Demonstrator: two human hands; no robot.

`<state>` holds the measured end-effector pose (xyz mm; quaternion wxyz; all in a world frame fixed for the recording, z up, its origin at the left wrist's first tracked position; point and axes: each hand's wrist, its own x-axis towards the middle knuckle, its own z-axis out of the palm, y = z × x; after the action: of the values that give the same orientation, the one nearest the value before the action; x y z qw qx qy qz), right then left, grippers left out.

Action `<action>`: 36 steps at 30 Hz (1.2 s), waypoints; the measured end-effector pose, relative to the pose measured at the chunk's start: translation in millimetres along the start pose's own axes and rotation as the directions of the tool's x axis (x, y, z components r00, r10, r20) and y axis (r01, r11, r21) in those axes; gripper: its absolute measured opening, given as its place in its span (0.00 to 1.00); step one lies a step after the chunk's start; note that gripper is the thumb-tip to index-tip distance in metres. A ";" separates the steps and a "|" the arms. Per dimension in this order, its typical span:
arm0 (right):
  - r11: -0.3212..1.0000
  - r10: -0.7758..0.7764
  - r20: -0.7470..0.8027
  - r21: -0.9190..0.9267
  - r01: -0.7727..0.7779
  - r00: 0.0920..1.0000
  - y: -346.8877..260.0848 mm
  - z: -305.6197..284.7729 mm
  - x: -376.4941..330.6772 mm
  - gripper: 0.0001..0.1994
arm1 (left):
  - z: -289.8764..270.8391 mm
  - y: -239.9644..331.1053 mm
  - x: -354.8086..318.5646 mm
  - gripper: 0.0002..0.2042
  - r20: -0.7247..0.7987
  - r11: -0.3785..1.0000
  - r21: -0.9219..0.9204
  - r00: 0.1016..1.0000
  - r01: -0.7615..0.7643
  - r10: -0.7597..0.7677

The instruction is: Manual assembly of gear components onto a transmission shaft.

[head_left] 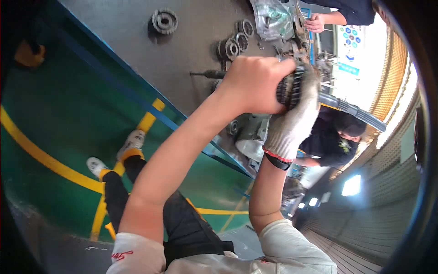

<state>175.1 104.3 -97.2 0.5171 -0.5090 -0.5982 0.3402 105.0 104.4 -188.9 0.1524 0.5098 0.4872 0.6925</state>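
My bare left hand [255, 84] is closed around the left side of a dark toothed gear [295, 86]. On the gear's other side, my right hand [295, 121], in a white knit glove, wraps against it. A splined metal shaft [353, 109] juts out to the right of the hands. To the left, a thin dark rod end [205, 73] shows behind my left hand; whether it belongs to the same shaft is hidden. Most of the gear's face is covered by my fingers.
On the grey workbench [132, 50] lie a large gear [164, 21], several rings and gears [232, 45], and a clear plastic bag [273, 20]. Another person's hand [315, 23] is at the far side. A second person [340, 137] in dark clothes stands at the right.
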 end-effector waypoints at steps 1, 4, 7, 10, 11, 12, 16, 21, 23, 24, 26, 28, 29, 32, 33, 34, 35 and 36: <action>0.997 -0.071 0.134 0.000 0.072 0.988 -1.8 -8.1 5.2 0.16 | -5.0 2.8 6.1 0.31 -0.001 0.999 -0.031 1.000 0.014 -0.014; 0.999 -0.036 0.252 0.040 0.027 0.967 -15.1 -11.5 9.7 0.21 | -20.0 15.1 18.8 0.33 0.061 0.996 -0.040 0.995 0.077 -0.075; 0.999 0.036 0.381 -0.029 -0.027 0.924 -30.2 -23.9 10.2 0.32 | -19.2 23.3 12.0 0.36 0.055 0.990 -0.036 0.989 0.139 -0.137; 0.999 0.050 0.495 -0.009 -0.053 0.868 -24.5 -38.3 12.5 0.42 | -19.5 26.0 2.4 0.35 0.170 0.951 -0.047 0.941 0.305 -0.294; 0.998 0.020 0.534 -0.058 0.012 0.845 -13.2 -44.1 15.2 0.47 | -20.5 24.8 -2.6 0.35 0.155 0.968 0.020 0.956 0.251 -0.251; 0.998 0.040 0.547 -0.065 -0.005 0.836 -11.2 -49.2 13.6 0.46 | -23.2 26.1 -4.0 0.35 0.142 0.977 0.078 0.968 0.199 -0.209; 0.982 0.139 0.524 -0.183 -0.048 0.840 -24.8 -55.7 8.2 0.45 | -37.4 48.0 5.8 0.36 0.249 0.962 0.238 0.949 0.132 -0.192; 0.950 0.114 0.530 -0.305 0.064 0.840 -33.1 -59.4 3.1 0.44 | -42.9 75.5 6.1 0.37 0.251 0.899 0.273 0.877 0.343 -0.411; 0.944 0.124 0.517 -0.324 0.060 0.847 -42.4 -55.1 -4.7 0.44 | -49.3 81.6 7.1 0.39 0.257 0.897 0.246 0.867 0.368 -0.426; 0.947 0.166 0.506 -0.320 0.006 0.847 -39.8 -52.0 -10.3 0.43 | -53.1 87.6 9.5 0.40 0.273 0.902 0.193 0.862 0.386 -0.427; 0.942 0.229 0.481 -0.329 -0.068 0.846 -39.2 -46.8 -21.1 0.42 | -62.6 92.2 11.5 0.41 0.305 0.898 0.137 0.845 0.417 -0.439; 0.950 0.119 0.432 -0.312 0.024 0.894 -38.4 -43.1 -27.6 0.41 | -68.6 73.0 8.1 0.40 0.370 0.935 0.225 0.863 0.276 -0.344; 0.969 0.103 0.421 -0.246 0.004 0.901 -39.2 -40.5 -28.4 0.41 | -68.2 65.8 7.4 0.38 0.376 0.934 0.226 0.860 0.277 -0.346; 0.937 0.107 0.371 -0.348 0.031 0.923 -56.6 -33.0 -25.7 0.41 | -70.4 73.9 23.7 0.33 0.408 0.923 0.203 0.828 0.327 -0.384; 0.930 0.127 0.353 -0.368 0.013 0.927 -61.7 -33.5 -28.3 0.41 | -70.6 72.1 23.2 0.33 0.429 0.921 0.190 0.815 0.339 -0.388; 0.927 0.112 0.296 -0.374 0.008 0.949 -66.7 -33.4 -31.3 0.42 | -71.2 69.9 23.2 0.33 0.461 0.917 0.194 0.793 0.350 -0.400; 0.927 0.089 0.237 -0.375 0.006 0.968 -73.7 -28.4 -29.4 0.42 | -73.5 69.8 32.6 0.33 0.492 0.914 0.200 0.771 0.352 -0.404; 0.916 0.051 0.230 -0.399 0.046 0.972 -82.8 -31.3 -29.4 0.43 | -76.5 77.7 37.1 0.33 0.522 0.909 0.206 0.745 0.361 -0.414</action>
<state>182.5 51.6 -20.7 0.3267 -0.5610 -0.7115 0.2687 45.7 53.7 -104.1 0.4042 0.5822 0.5479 0.4444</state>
